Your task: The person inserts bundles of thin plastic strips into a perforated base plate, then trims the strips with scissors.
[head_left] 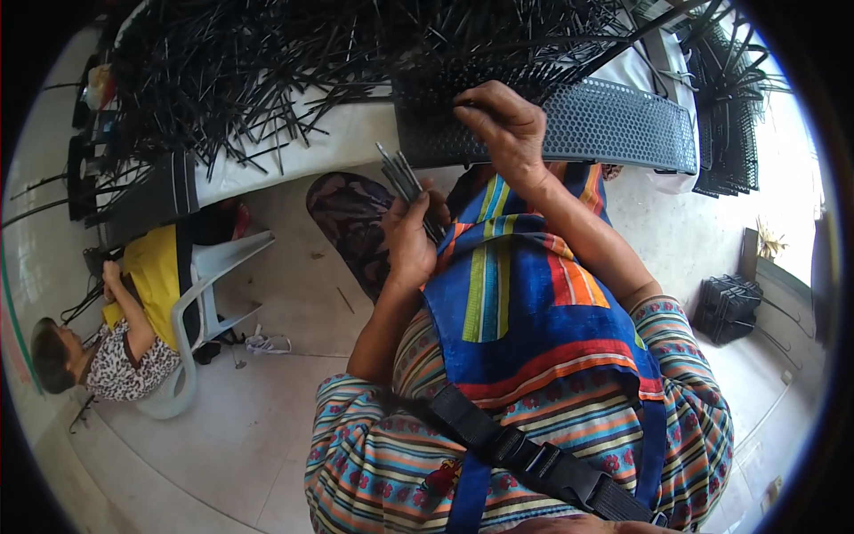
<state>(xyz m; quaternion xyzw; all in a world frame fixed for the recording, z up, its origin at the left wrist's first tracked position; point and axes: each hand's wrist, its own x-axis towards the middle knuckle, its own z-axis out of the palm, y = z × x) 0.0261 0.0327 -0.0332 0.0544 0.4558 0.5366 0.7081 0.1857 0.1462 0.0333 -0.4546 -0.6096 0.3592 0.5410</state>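
My left hand (413, 238) is closed round a bundle of thin dark strips (400, 174), whose pale-tipped ends point up and away from me. Over the black perforated panel (614, 125), my right hand (507, 132) is bent at the wrist with thumb and fingers pinched together. Whatever is in that pinch is too small to make out. The panel is long, with rows of round holes, and lies along the near edge of the table. Many short black strips (525, 76) stand up from its left part, just beyond my right hand.
A large heap of loose black strips (240, 76) covers the table (351, 133) at the far left. More black perforated parts (734, 133) are stacked at the right. Another person (133, 311) sits on a grey plastic chair (187, 356) at the left. A black bundle (725, 309) rests on the floor at right.
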